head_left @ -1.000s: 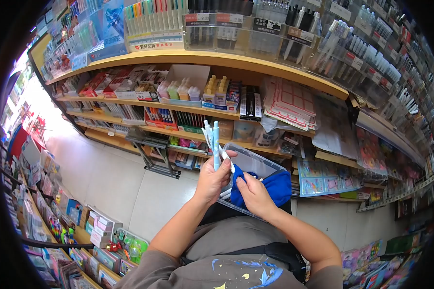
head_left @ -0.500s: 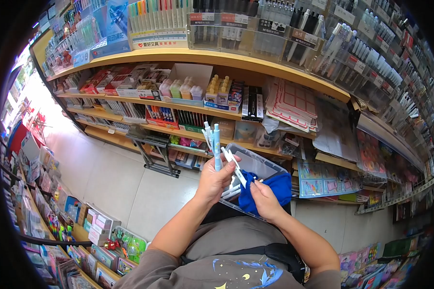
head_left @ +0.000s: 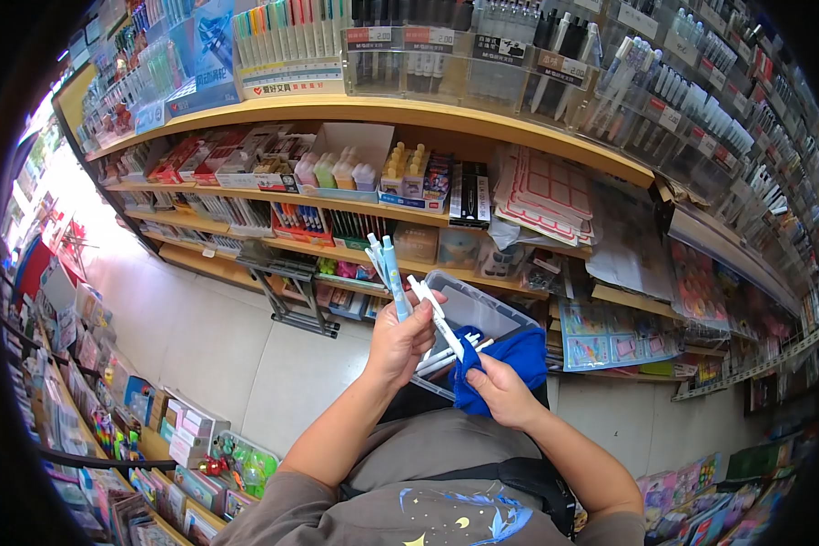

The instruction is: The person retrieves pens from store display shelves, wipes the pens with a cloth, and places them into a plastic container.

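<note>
My left hand (head_left: 397,348) is closed around several pens. A light-blue pen (head_left: 394,271) with small yellow marks and some white pens stick up above the fist, while a white pen (head_left: 438,314) slants down toward the right. My right hand (head_left: 503,391) grips a blue cloth (head_left: 521,357), pinched around the lower end of that slanting pen. Beneath both hands is a clear plastic bin (head_left: 517,316) against my front. More white pens (head_left: 439,362) lie inside it, partly covered by my hands and the cloth.
Ahead stands a wooden shelf (head_left: 373,111) with pen displays on top and boxed stationery below. A black metal stand (head_left: 287,287) is on the tiled floor in front of it. Stacked sheets (head_left: 546,196) fill the shelf's right side. Packed racks (head_left: 168,446) rise at my lower left.
The pens in my left hand have tilted left and dropped slightly. The cloth in my right hand has shifted a little down along the slanting pen, showing more pens in the bin.
</note>
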{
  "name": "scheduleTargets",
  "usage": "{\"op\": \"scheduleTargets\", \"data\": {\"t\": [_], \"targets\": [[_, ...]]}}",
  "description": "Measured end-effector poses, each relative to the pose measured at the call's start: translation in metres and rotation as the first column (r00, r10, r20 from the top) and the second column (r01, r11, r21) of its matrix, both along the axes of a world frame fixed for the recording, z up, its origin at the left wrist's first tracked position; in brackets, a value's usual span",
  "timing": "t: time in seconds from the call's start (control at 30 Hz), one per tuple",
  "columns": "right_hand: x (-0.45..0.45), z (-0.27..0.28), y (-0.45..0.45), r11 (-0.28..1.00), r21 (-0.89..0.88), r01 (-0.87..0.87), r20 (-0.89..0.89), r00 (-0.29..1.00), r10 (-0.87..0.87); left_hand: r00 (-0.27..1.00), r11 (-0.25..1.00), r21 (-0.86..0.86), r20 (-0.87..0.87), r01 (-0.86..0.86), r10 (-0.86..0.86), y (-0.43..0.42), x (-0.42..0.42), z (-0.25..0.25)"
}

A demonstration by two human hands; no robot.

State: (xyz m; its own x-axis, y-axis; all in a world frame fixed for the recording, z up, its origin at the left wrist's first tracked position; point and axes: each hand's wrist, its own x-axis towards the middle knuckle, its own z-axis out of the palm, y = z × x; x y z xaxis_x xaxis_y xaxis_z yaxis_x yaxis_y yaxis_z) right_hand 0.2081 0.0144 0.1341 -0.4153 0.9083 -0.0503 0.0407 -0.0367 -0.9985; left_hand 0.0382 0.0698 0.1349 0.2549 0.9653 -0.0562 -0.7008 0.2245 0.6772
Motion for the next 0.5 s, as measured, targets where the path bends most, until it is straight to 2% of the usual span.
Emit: {"op": "scheduleTargets", "data": {"t": [0.03, 0.23, 0.33, 0.43, 0.5], "targets": [[0.000, -0.001, 0.000, 0.999, 0.047, -0.005, 0.025, 1.000, 0.004, 1.000, 1.000, 0.004, 0.005, 0.008, -0.008, 0.000, 0.000, 0.000], [0.001, 0.008, -0.004, 0.997, 0.056, 0.044, 0.285, 0.957, -0.058, 0.999, 0.999, 0.003, -0.022, 0.044, -0.044, 0.000, -0.002, 0.000], [0.001, 0.014, -0.006, 0.997, 0.067, 0.028, 0.345, 0.937, -0.050, 0.999, 0.999, 0.014, -0.015, 0.036, -0.036, 0.001, -0.003, -0.003], [0.008, 0.004, -0.010, 0.992, 0.124, 0.016, 0.344, 0.937, -0.058, 0.999, 1.000, 0.001, 0.030, -0.017, 0.017, 0.004, -0.004, -0.002], [0.016, -0.009, -0.013, 0.982, 0.053, 0.183, 0.173, 0.967, -0.189, 0.995, 1.000, 0.017, 0.094, -0.020, 0.019, 0.008, -0.008, -0.005]]}}
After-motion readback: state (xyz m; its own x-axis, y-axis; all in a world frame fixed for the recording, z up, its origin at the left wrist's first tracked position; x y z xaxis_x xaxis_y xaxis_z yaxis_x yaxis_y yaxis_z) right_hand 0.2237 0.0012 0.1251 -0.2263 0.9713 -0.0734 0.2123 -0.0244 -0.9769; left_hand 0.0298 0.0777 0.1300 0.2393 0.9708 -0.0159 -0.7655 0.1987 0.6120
